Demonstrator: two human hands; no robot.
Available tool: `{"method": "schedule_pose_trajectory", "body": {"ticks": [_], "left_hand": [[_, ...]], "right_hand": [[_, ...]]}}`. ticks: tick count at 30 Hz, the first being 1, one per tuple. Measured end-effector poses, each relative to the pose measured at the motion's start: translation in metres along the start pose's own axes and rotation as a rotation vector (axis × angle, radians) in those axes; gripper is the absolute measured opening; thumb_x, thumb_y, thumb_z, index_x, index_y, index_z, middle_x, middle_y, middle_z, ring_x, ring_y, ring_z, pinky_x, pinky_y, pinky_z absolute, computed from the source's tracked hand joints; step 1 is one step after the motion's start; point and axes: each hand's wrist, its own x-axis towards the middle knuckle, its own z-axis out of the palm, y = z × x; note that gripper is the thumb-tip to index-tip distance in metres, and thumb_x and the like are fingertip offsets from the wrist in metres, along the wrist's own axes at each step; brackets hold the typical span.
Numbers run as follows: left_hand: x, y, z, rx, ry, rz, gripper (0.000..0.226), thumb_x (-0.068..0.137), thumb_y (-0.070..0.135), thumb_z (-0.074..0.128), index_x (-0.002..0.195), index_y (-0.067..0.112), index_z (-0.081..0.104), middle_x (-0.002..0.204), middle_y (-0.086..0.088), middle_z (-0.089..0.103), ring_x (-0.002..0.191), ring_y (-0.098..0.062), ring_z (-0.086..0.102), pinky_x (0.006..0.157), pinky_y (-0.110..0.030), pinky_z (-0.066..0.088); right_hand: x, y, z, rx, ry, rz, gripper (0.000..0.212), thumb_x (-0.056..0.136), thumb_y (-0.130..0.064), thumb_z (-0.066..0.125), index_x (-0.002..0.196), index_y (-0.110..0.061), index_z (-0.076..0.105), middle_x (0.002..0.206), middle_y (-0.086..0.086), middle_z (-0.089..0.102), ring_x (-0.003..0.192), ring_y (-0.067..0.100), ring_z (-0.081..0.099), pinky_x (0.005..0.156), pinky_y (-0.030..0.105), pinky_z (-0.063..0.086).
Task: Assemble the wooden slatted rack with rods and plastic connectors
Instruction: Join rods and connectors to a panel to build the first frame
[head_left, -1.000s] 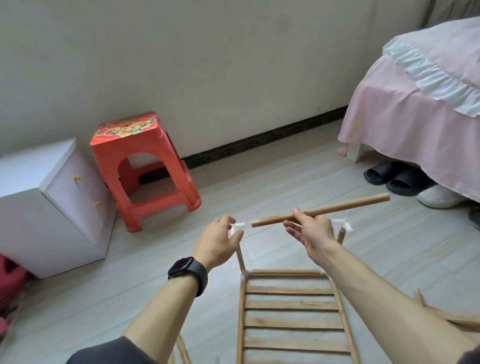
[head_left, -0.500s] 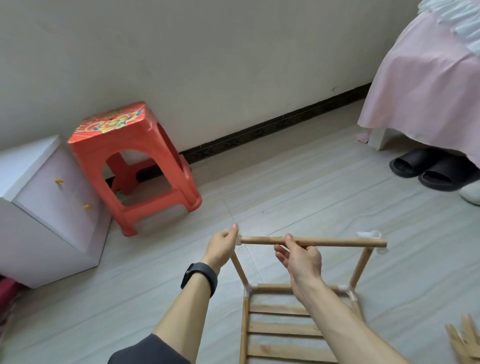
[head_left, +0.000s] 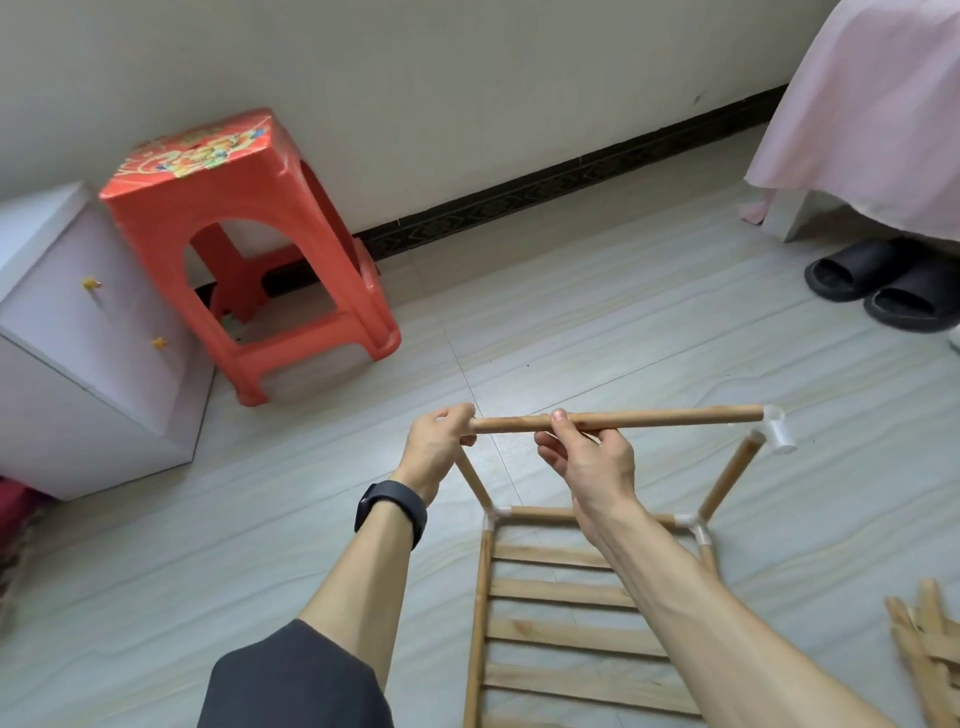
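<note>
both hands are clamped on one wooden rod (head_left: 649, 420), held level above the floor (head_left: 623, 338). the left hand (head_left: 436, 449) curls its fingers and thumb round the rod's left end, so whatever joins that end is hidden inside the hand. the right hand (head_left: 587, 462) pinches the rod a little further along, thumb on top and fingers underneath. the two hands are near each other but apart.

the rod's right end sits in a white plastic connector (head_left: 776, 434). the top of the right post (head_left: 730, 478) is just beside that connector; i cannot tell if it is seated in it. the left post (head_left: 474, 480) rises up into the left hand. both posts lean outward from white corner connectors (head_left: 493, 514) on the slatted rack (head_left: 566, 592), which lies flat on the floor under the forearms.

a black watch (head_left: 390, 512) is on the left wrist. loose slats (head_left: 930, 649) lie at the right edge. a red stool (head_left: 249, 208) stands beside a white cabinet (head_left: 78, 364), and black slippers (head_left: 878, 283) sit by a pink bed cover (head_left: 872, 114)
</note>
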Motion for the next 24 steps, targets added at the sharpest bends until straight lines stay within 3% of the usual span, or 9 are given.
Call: {"method": "schedule_pose_trajectory", "body": {"ticks": [4, 7, 11, 14, 17, 18, 20, 22, 24], "left_hand": [[0.000, -0.002, -0.005, 0.020, -0.010, 0.008, 0.022, 0.075, 0.039, 0.057, 0.065, 0.019, 0.055, 0.054, 0.012, 0.057, 0.077, -0.022, 0.053, 0.079, -0.038, 0.041], [0.003, -0.002, -0.014, 0.059, -0.002, 0.016, 0.025, 0.078, 0.039, 0.056, 0.070, 0.016, 0.061, 0.061, 0.008, 0.067, 0.078, -0.022, 0.062, 0.082, -0.037, 0.048], [0.002, 0.003, -0.013, 0.323, 0.027, 0.124, 0.032, 0.099, 0.036, 0.049, 0.079, 0.015, 0.063, 0.077, 0.000, 0.070, 0.080, -0.024, 0.063, 0.076, -0.037, 0.048], [-0.001, 0.011, 0.000, 0.672, 0.154, 0.340, 0.030, 0.103, 0.038, 0.035, 0.082, 0.023, 0.050, 0.077, 0.000, 0.062, 0.075, -0.028, 0.058, 0.069, -0.041, 0.049], [-0.010, 0.024, 0.025, 0.941, 0.158, 0.592, 0.024, 0.104, 0.040, 0.034, 0.094, 0.026, 0.052, 0.084, 0.006, 0.064, 0.084, -0.026, 0.059, 0.078, -0.041, 0.044], [-0.015, 0.030, 0.038, 0.997, 0.117, 0.665, 0.025, 0.104, 0.043, 0.036, 0.100, 0.027, 0.054, 0.089, 0.008, 0.065, 0.089, -0.023, 0.059, 0.082, -0.039, 0.041], [-0.027, 0.047, 0.068, 1.034, -0.019, 0.753, 0.029, 0.102, 0.050, 0.037, 0.112, 0.030, 0.056, 0.102, 0.011, 0.067, 0.099, -0.019, 0.058, 0.090, -0.037, 0.040], [-0.034, 0.065, 0.102, 0.995, -0.164, 0.742, 0.034, 0.101, 0.051, 0.040, 0.124, 0.031, 0.053, 0.115, 0.011, 0.065, 0.108, -0.018, 0.057, 0.094, -0.037, 0.041], [-0.037, 0.078, 0.138, 0.979, -0.282, 0.729, 0.040, 0.099, 0.048, 0.046, 0.135, 0.030, 0.048, 0.127, 0.009, 0.060, 0.115, -0.019, 0.056, 0.096, -0.038, 0.043]], "right_hand": [[-0.006, 0.008, 0.010, -0.041, 0.001, -0.033, 0.026, 0.094, -0.017, 0.073, 0.105, 0.003, 0.061, 0.085, 0.008, 0.071, 0.073, 0.016, 0.073, 0.071, 0.027, 0.060], [-0.012, 0.005, 0.019, -0.076, -0.021, -0.002, 0.022, 0.093, -0.020, 0.074, 0.099, -0.002, 0.062, 0.083, 0.008, 0.074, 0.079, 0.020, 0.075, 0.076, 0.030, 0.061], [-0.021, -0.021, 0.003, -0.551, -0.202, 0.050, 0.023, 0.100, -0.032, 0.061, 0.093, -0.012, 0.069, 0.092, 0.004, 0.077, 0.081, 0.017, 0.075, 0.081, 0.037, 0.063], [-0.033, -0.053, -0.028, -0.906, -0.125, -0.369, 0.019, 0.098, -0.034, 0.059, 0.086, -0.020, 0.065, 0.081, -0.006, 0.071, 0.077, 0.007, 0.068, 0.081, 0.027, 0.053], [-0.038, -0.090, -0.071, -0.838, 0.223, -0.805, 0.008, 0.095, -0.026, 0.065, 0.094, -0.019, 0.060, 0.095, -0.007, 0.060, 0.088, 0.008, 0.055, 0.082, 0.019, 0.038], [-0.029, -0.098, -0.088, -0.798, 0.337, -0.796, 0.013, 0.096, -0.027, 0.065, 0.102, -0.017, 0.059, 0.105, -0.003, 0.058, 0.100, 0.014, 0.053, 0.088, 0.024, 0.038], [-0.004, -0.108, -0.118, -0.766, 0.452, -0.566, 0.034, 0.099, -0.036, 0.059, 0.122, -0.011, 0.055, 0.128, 0.008, 0.054, 0.122, 0.027, 0.047, 0.100, 0.033, 0.037], [0.020, -0.111, -0.137, -0.791, 0.427, -0.356, 0.051, 0.102, -0.046, 0.050, 0.135, -0.008, 0.049, 0.140, 0.011, 0.053, 0.132, 0.032, 0.045, 0.109, 0.040, 0.036], [0.036, -0.107, -0.146, -0.781, 0.307, -0.215, 0.050, 0.103, -0.052, 0.042, 0.132, -0.012, 0.052, 0.133, 0.007, 0.061, 0.125, 0.029, 0.053, 0.103, 0.039, 0.041]]}}
